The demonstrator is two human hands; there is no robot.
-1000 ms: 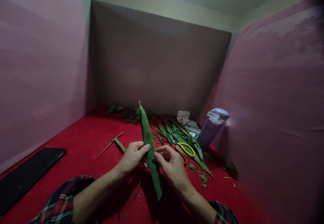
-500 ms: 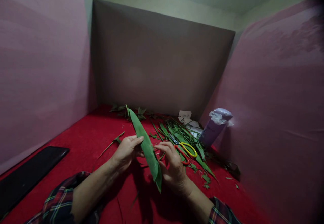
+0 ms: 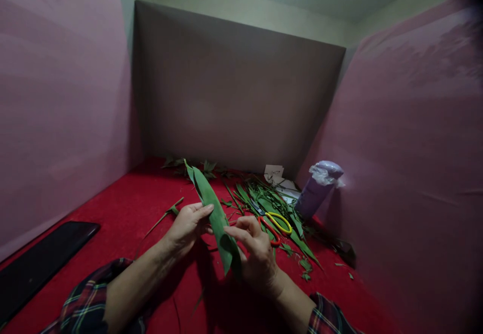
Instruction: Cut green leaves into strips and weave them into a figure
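Note:
A long green leaf (image 3: 213,213) is held above the red table (image 3: 121,208), its tip pointing up and to the left. My left hand (image 3: 187,228) grips the leaf's middle from the left, thumb against its edge. On the right side my right hand (image 3: 255,252) pinches the lower part of the leaf, fingers curled around it. Both hands sit close together near the table's middle.
Scissors with yellow and red handles (image 3: 272,222) lie on a pile of cut green leaves (image 3: 264,198) right of my hands. A purple bottle (image 3: 315,190) stands at the right wall. White paper (image 3: 275,174) lies at the back. A black tablet (image 3: 33,263) lies at the left.
The leaf has tilted from nearly upright to leaning left, and it has slid lower. My right hand moved down to the leaf's lower part.

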